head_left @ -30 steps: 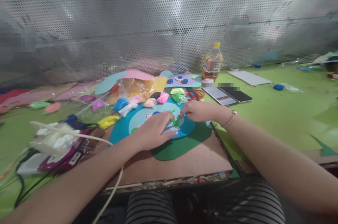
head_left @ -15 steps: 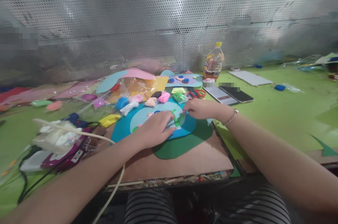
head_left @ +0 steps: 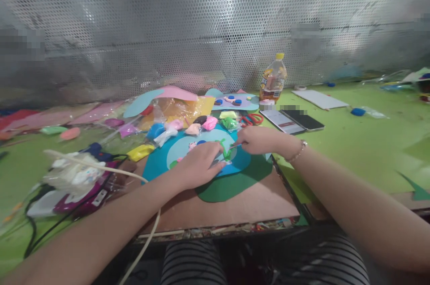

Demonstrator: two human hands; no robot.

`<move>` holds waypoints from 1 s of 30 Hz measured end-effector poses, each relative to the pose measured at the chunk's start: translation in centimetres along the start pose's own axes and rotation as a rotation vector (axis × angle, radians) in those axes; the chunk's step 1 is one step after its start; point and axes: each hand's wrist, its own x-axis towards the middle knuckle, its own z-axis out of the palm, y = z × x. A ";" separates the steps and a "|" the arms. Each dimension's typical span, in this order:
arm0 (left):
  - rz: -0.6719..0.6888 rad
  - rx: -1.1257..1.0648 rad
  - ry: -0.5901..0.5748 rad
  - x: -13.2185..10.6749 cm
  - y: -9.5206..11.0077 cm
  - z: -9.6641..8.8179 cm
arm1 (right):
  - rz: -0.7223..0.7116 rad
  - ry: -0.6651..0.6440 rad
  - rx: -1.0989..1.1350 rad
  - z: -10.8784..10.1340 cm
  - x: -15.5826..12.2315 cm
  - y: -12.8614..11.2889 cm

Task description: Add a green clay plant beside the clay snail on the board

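Observation:
My left hand (head_left: 196, 166) lies flat, fingers spread, pressing on a light blue disc (head_left: 188, 146) that sits on a darker blue paper shape (head_left: 156, 162) over a green paper shape (head_left: 235, 184). My right hand (head_left: 257, 139) is closed in a pinch on a thin stick-like tool (head_left: 235, 145), its tip at a small green clay piece (head_left: 225, 153) on the disc. Small pink and blue clay bits (head_left: 196, 144) also sit on the disc.
Several coloured clay lumps in wrappers (head_left: 188, 126) lie behind the paper. Red scissors (head_left: 250, 119), two phones (head_left: 292, 120) and a bottle (head_left: 273, 80) stand right of them. A glue gun with cable (head_left: 77, 182) lies left. A perforated metal wall (head_left: 215, 25) closes the back.
My right hand has shifted slightly left and down, bringing the tool's tip onto the green clay piece. My left hand stays pressed on the disc.

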 end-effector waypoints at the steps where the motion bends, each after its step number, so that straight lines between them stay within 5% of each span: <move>1: 0.003 0.002 0.000 0.0 0.0 0.0 | -0.002 -0.007 -0.023 0.2 0.0 -0.2; 17: -0.170 -0.007 0.247 0.4 -0.8 0.2 | -0.048 0.036 -0.099 0.7 0.1 -0.5; 30: -0.182 -0.019 0.234 0.4 -0.7 0.3 | -0.064 0.015 -0.095 0.8 0.2 -0.4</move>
